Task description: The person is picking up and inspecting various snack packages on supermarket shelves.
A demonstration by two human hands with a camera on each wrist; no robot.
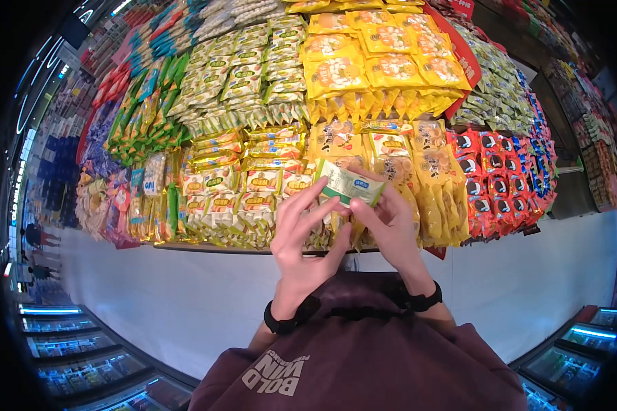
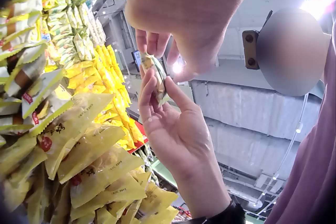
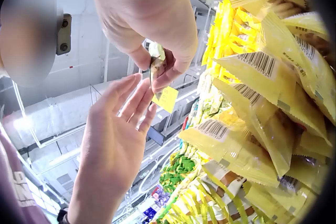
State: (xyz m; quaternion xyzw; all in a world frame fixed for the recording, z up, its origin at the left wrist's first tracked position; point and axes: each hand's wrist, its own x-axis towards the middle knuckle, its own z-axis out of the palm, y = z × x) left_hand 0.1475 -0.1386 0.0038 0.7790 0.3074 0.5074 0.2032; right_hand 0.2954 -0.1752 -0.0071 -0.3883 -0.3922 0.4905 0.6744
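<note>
A small green-and-white snack packet (image 1: 350, 184) with a blue label is held up in front of the shelf, tilted slightly. My right hand (image 1: 393, 228) pinches it at its right end, the thumb on the near face. In the right wrist view the right hand (image 3: 149, 19) grips the packet (image 3: 157, 61) between thumb and fingers. My left hand (image 1: 303, 236) has its fingers extended, tips at the packet's left edge and lower face. Its palm shows open in the right wrist view, the left hand (image 3: 116, 134) reaching up from below.
Yellow snack bags (image 1: 435, 181) hang right behind the hands. White-and-yellow packets (image 1: 219, 185) are stacked left of them, red packets (image 1: 490, 171) to the right. Larger yellow bags (image 1: 336, 61) lie higher up. Pale floor (image 1: 514, 281) and lit cabinets (image 1: 82, 342) lie around the person.
</note>
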